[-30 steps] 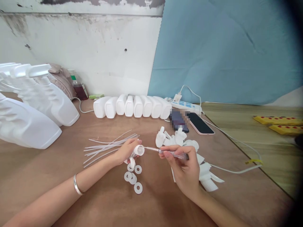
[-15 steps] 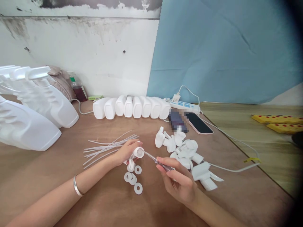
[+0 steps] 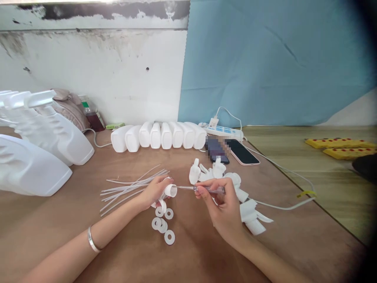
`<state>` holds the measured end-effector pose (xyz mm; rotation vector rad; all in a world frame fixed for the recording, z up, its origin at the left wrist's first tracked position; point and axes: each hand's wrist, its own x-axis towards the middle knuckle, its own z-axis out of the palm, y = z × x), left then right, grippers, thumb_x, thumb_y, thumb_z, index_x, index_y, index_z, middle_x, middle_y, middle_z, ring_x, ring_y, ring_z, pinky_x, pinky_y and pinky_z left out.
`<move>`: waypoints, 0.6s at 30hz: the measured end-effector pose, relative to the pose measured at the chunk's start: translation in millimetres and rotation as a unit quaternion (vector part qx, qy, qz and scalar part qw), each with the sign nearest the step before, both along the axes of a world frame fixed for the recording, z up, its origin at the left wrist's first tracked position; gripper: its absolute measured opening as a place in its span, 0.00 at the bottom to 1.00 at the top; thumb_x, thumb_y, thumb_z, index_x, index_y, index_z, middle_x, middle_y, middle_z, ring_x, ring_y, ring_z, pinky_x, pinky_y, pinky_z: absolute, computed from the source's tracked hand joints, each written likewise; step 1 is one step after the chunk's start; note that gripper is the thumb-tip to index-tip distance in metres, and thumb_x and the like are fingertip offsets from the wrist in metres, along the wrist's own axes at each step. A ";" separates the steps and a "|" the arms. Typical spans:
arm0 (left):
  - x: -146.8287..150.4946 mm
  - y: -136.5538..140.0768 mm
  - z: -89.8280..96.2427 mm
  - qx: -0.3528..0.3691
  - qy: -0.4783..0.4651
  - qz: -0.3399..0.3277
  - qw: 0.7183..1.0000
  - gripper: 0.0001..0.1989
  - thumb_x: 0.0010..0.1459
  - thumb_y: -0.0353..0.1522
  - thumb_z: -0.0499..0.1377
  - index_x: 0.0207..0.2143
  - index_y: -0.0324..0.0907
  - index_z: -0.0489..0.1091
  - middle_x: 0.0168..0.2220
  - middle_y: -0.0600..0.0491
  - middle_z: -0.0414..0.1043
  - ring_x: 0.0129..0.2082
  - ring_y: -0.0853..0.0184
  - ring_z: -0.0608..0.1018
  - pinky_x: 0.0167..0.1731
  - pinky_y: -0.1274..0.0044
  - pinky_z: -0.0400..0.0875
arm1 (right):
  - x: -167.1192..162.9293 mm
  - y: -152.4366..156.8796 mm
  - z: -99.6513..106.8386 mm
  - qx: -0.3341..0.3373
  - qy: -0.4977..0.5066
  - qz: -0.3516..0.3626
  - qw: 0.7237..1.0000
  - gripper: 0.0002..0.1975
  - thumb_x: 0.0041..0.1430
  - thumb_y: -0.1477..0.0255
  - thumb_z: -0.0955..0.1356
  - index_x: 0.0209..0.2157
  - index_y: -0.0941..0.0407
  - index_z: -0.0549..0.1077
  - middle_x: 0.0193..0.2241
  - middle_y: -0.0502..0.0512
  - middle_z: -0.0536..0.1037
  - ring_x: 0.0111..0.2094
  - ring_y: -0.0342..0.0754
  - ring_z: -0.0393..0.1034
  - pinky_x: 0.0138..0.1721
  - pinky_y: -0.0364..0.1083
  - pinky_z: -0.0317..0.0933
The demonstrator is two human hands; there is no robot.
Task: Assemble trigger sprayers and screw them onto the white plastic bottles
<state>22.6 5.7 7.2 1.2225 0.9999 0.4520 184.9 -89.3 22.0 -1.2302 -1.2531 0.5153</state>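
Note:
My left hand (image 3: 157, 190) is closed around a white spray trigger head (image 3: 171, 191), its round collar facing right. In my right hand (image 3: 219, 200) is a screwdriver (image 3: 209, 189) with a clear handle and thin metal shaft, held level. The shaft's tip meets the mouth of the collar; how far inside it sits is hidden. Several flat white washers (image 3: 169, 237) lie just below my left hand. Thin white tubes (image 3: 126, 188) are spread behind my left wrist. Beyond my right hand lies a pile of white spray trigger heads (image 3: 219, 169).
White bottles (image 3: 155, 136) lie in a row along the wall. Large white bottles (image 3: 32, 165) stand at the left, near a bag (image 3: 69, 108) and a dark bottle (image 3: 94, 118). A phone (image 3: 243, 152), power strip (image 3: 225, 131) and cable (image 3: 282, 206) occupy the right side.
My right hand has rolled over and the screwdriver has swung from slanting to nearly level. The collar in my left hand has turned further to the right. The whole view has shifted slightly.

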 end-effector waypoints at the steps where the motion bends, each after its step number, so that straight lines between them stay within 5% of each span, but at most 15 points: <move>1: -0.8 1.0 -1.0 0.000 -0.005 -0.003 1.000 0.11 0.52 0.39 0.52 0.24 0.42 0.58 0.15 0.57 0.60 0.08 0.75 0.58 0.05 0.83 0.45 | 0.7 1.2 0.7 -0.009 0.024 0.002 1.000 0.11 0.56 0.71 0.66 0.30 0.53 0.57 0.31 0.49 0.75 0.26 0.41 0.71 0.30 0.43 0.69; 9: -8.4 5.0 -9.0 0.022 -0.033 -0.042 0.998 0.13 0.52 0.41 0.52 0.22 0.42 0.59 0.15 0.57 0.59 0.09 0.75 0.60 0.07 0.83 0.49 | 2.3 5.2 1.0 -0.036 0.127 0.023 0.991 0.14 0.55 0.67 0.68 0.29 0.53 0.56 0.30 0.48 0.76 0.26 0.40 0.72 0.31 0.43 0.69; 18: -9.6 2.6 8.2 0.010 0.010 -0.091 0.996 0.12 0.51 0.41 0.52 0.23 0.41 0.58 0.15 0.58 0.58 0.10 0.75 0.60 0.07 0.84 0.47 | -1.6 -0.2 -1.1 -0.033 0.118 0.036 0.992 0.12 0.55 0.69 0.68 0.29 0.53 0.57 0.32 0.48 0.76 0.26 0.40 0.72 0.32 0.43 0.68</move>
